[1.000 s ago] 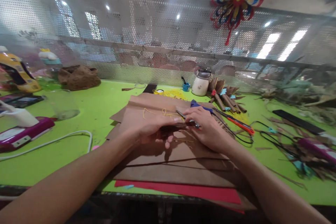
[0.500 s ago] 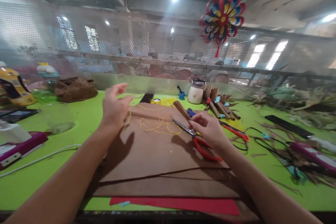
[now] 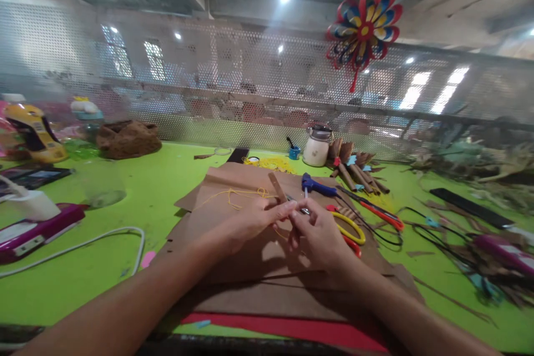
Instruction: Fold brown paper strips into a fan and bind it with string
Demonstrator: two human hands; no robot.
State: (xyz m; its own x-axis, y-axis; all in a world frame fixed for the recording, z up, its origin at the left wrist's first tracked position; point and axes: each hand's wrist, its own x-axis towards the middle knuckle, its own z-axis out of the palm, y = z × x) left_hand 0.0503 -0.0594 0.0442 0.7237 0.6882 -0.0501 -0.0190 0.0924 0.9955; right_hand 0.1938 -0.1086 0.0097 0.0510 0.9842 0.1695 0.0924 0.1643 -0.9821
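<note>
A narrow rolled brown strip (image 3: 276,184), like dried leaf or paper, points up and away between my hands. My left hand (image 3: 254,225) is closed on it, thumb and fingers pinched near its lower part. Fingers bent and pressed together, my right hand (image 3: 320,236) meets the left at the strip's lower end, which is hidden by the fingers. Loose yellow thread (image 3: 231,196) trails over the brown sheets (image 3: 246,264) and runs up to the left hand. Scissors (image 3: 352,227) with red and yellow handles lie partly behind my right hand.
A blue glue gun (image 3: 319,186) and an orange-handled tool (image 3: 384,214) lie to the right. Behind stand a white jar (image 3: 316,147) and bundled brown rolls (image 3: 354,169). Purple power strips (image 3: 41,231) lie at the sides, with cables. A red sheet (image 3: 267,328) edges the front.
My left hand has come down and right from its raised, open position to meet the right hand at the strip. The view has shifted slightly left.
</note>
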